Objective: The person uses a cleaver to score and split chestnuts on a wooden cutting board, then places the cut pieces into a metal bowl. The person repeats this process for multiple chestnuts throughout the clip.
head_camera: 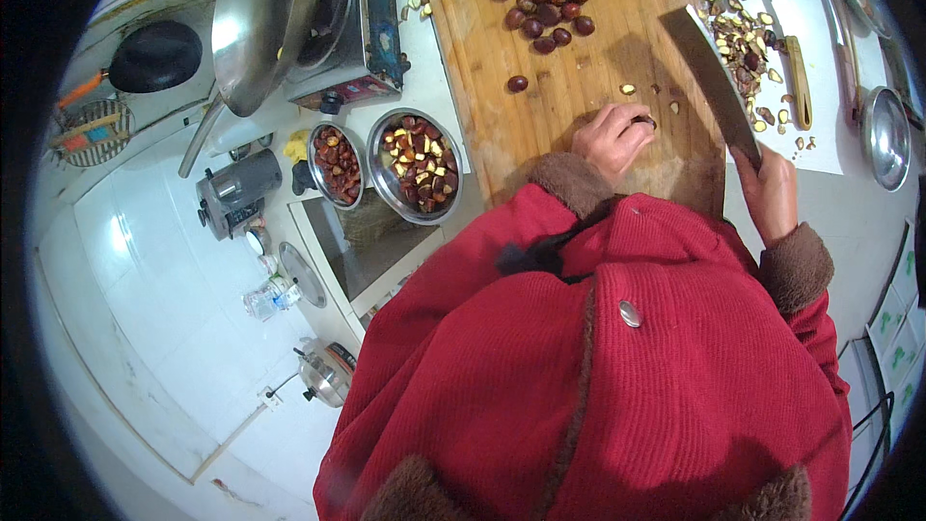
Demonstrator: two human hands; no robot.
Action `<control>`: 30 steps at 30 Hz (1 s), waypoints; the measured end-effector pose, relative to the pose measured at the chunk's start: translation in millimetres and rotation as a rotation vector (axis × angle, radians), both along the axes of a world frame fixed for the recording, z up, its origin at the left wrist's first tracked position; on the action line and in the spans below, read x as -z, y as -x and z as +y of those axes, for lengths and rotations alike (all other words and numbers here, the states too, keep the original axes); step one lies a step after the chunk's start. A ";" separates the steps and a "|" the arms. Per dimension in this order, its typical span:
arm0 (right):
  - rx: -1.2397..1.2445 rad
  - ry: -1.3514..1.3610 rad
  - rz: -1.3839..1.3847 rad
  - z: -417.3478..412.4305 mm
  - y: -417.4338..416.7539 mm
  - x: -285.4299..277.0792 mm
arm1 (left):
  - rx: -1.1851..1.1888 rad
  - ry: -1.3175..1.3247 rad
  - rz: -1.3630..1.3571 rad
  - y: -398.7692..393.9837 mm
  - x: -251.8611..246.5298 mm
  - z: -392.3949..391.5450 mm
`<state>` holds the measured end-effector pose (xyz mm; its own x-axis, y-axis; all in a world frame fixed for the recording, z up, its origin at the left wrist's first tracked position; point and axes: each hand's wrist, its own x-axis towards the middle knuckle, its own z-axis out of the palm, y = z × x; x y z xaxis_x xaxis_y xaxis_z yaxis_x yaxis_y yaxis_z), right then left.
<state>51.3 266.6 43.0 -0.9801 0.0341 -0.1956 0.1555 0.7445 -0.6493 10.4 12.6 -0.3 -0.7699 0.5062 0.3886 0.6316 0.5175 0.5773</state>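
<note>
My left hand (611,141) rests on a wooden cutting board (499,137), its fingers around a dark chestnut (642,120) that they partly hide. To the right, my right hand (770,192) grips a cleaver (716,79); the broad blade is raised over the board's right edge, apart from that chestnut. Just beyond my left fingers lies a small cut chestnut piece (627,89), with a few crumbs close by. One whole chestnut (517,83) sits alone farther left. A heap of whole brown chestnuts (548,13) covers the board's far end.
Left of the board stand a steel bowl of cut chestnuts (423,174) and a smaller bowl of chestnuts (336,168). Behind them are a gas stove (343,87) and a tilted steel wok (253,29). Chestnut scraps (749,61) and a yellow-handled tool (799,83) lie on the right counter.
</note>
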 end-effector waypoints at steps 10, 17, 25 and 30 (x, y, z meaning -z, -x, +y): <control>0.009 0.141 -0.094 -15.1 -14.9 0.1 | -0.306 -0.349 -0.381 -18.6 10.0 -2.5; -0.132 0.101 -0.172 -17.0 -10.3 4.7 | -0.446 -0.311 -0.349 -27.5 -8.5 -22.6; -0.135 0.071 -0.101 -0.8 -7.7 11.6 | -0.999 0.151 0.071 -37.0 -32.7 -143.6; 0.088 -0.025 0.085 34.8 -1.7 28.6 | -1.022 0.351 0.186 -24.5 -33.1 -176.6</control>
<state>52.9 301.4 14.4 -0.9861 0.1246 -0.1102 0.1664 0.7468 -0.6440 35.0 -163.9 32.8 -0.8334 -0.2328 0.5013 -0.1273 0.9634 0.2357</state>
